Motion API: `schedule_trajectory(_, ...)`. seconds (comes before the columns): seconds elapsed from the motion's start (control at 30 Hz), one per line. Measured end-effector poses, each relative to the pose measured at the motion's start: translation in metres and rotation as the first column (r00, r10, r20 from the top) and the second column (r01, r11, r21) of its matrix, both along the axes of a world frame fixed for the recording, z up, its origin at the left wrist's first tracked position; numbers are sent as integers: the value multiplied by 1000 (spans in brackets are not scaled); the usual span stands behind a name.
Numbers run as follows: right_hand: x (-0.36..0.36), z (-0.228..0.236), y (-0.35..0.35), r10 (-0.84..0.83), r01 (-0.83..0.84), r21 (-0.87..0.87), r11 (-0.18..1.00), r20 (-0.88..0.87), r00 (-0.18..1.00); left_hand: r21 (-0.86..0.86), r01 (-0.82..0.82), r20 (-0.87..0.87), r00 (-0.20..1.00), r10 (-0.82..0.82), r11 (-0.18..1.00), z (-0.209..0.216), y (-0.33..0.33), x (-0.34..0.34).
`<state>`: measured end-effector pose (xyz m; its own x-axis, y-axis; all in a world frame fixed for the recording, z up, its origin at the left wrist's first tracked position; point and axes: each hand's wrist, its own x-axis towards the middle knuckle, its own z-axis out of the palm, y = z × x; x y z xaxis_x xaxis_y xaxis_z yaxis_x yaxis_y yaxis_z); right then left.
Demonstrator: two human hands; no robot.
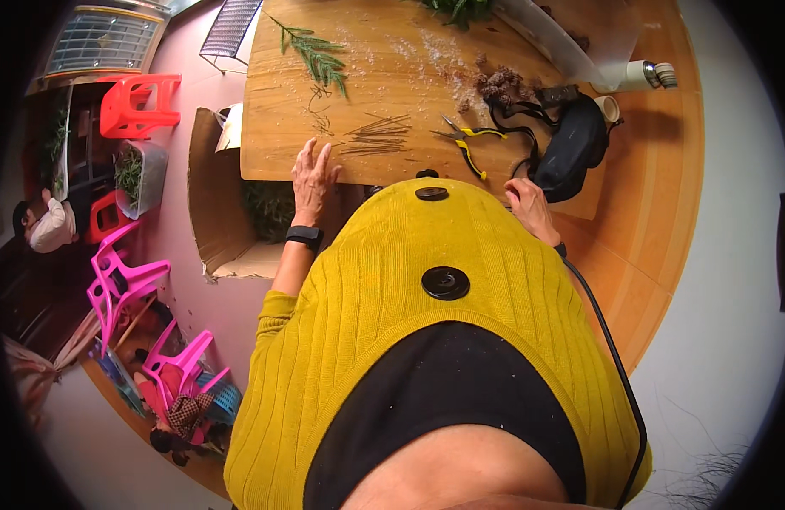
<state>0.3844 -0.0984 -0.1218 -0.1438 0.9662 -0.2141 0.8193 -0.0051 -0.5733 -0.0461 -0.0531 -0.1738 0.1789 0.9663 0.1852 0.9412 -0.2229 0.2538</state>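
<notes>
My left hand (311,177) rests at the near edge of the wooden table (392,51), fingers spread over its rim, holding nothing. Just beyond its fingertips lies a loose bundle of thin brown wire-like stems (377,136), with a few curly strands above it. My right hand (531,206) is at the table's near edge with fingers curled in; whether anything is in them is hidden. A black pouch (571,149) with straps lies beside it. Between the hands and a little farther in, yellow-and-black pliers (469,140) lie with their handles apart.
A green sprig (312,53), brown pine cones (501,85) and white flakes lie farther back. A tape roll (608,108) and a white-and-metal flask (652,75) stand right. A cardboard box (210,204) holds greenery below left. Beyond are red (137,106) and pink stools (125,276), and people.
</notes>
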Motion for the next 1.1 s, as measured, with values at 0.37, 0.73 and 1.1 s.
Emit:
schedule_trajectory(0.37,2,1,-1,1,0,-39,999,7,1000,-103,-20,-65,998,13,994,-22,-17,7)
schedule_trajectory(0.73,-8,-3,11,59,-59,-32,998,14,998,-202,122,-97,985,-144,972,-22,-27,35)
schedule_trajectory(1.1,-1,-8,12,79,-80,19,997,25,997,-76,192,-129,971,-201,978,-31,-44,40)
